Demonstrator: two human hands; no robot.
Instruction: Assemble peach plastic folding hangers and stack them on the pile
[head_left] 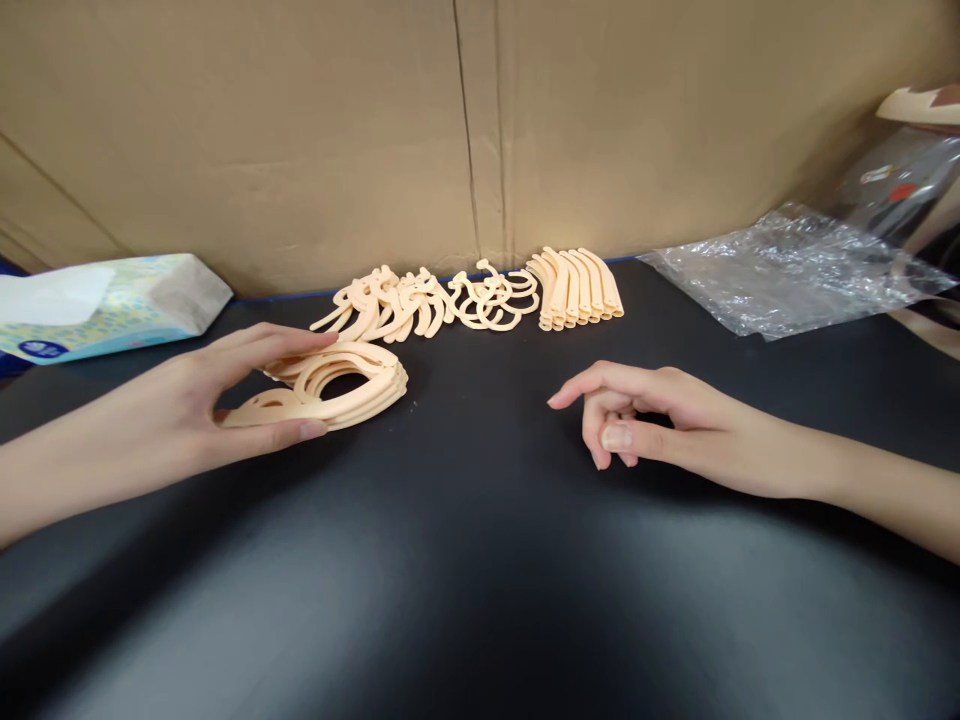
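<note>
One stack of flat, cream ring-shaped pieces [364,408] sits on the black desk [465,560], left of the middle of my view. I make out several layers in it, but they overlap too closely for me to count.

I have two hands in view. The left hand [274,385] has hold of the stack's left part, partly open around it, fingers along the far edge and thumb along the near one. The right hand [589,420] is empty, well apart from the stack, its index finger reaching out and the others loosely curled near the thumb.

Behind the stack I see four groups in a line: two heaps of curved pieces, the left heap [364,305] and the right heap [416,305], then one tangle of thin hooped pieces [491,300], then one row of bent tubes [577,290], about six across the top. The heaped pieces I cannot count.

Farther out, I have one tissue pack [165,295] at left, crumpled clear plastic [787,270] at right and a brown cardboard wall [300,130] behind.
</note>
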